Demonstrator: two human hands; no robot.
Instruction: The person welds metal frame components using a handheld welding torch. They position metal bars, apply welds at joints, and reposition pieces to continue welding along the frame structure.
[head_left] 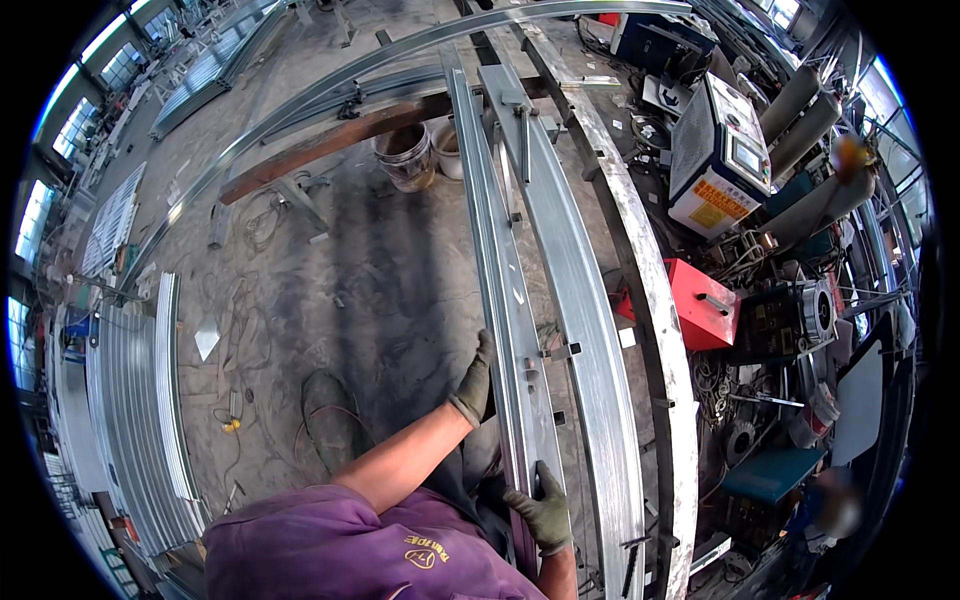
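Observation:
A long galvanised steel channel runs away from my body, close in front of me. My left hand, in a grey-green work glove, is closed against its left side, with part of the fingers hidden by the metal. Nearer to me, my right hand, gloved alike, grips the channel from its right side, fingers over the top. To the right lies a second, wider steel channel, parallel to the first. A small clamp-like metal piece sits between the two.
A whitish steel beam supports work on the right. Beyond it stand a white-and-blue machine, a red box and cables. Buckets sit under a rusty beam. Stacked corrugated sheets lie left. Blurred people appear at the right.

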